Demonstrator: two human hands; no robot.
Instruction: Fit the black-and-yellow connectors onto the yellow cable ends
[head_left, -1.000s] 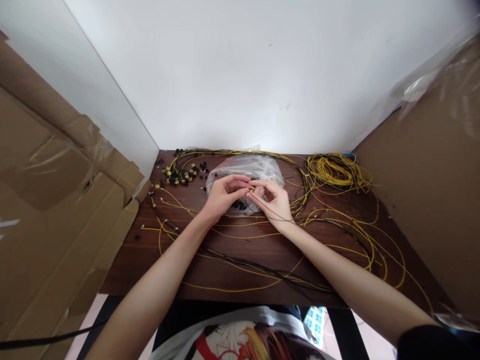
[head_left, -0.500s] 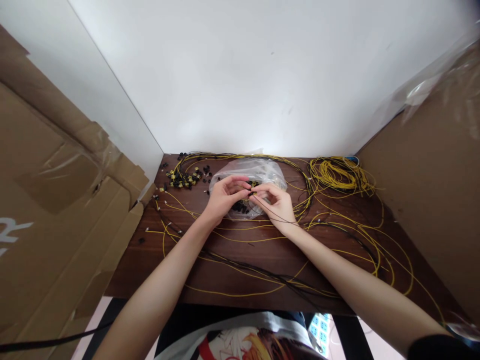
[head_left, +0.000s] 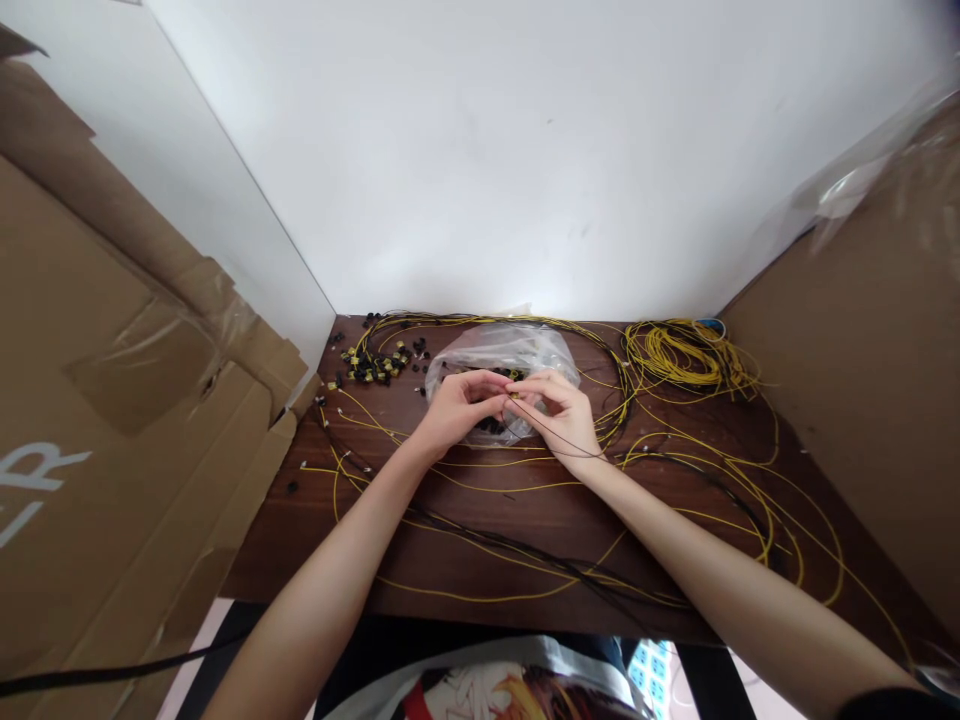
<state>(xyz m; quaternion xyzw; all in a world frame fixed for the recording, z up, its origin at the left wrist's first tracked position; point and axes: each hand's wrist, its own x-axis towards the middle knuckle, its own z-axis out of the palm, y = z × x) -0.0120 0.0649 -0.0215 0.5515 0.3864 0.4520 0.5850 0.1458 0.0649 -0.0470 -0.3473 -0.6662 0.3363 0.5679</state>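
My left hand and my right hand meet fingertip to fingertip above a dark wooden table. Between the fingertips sits a small yellow connector, pinched by the left hand. The right hand pinches a thin black wire that runs from the connector back along my right wrist. Under and behind both hands lies a clear plastic bag with small black and yellow parts inside.
A pile of black and yellow connectors lies at the table's back left. A coil of yellow wire sits at the back right. Loose yellow and black wires sprawl over the table. Cardboard stands at the left and a brown panel at the right.
My head has shifted, so the table sits a little lower and further right in view. Both hands stay together over the bag, fingertips drawn closer on the connector.
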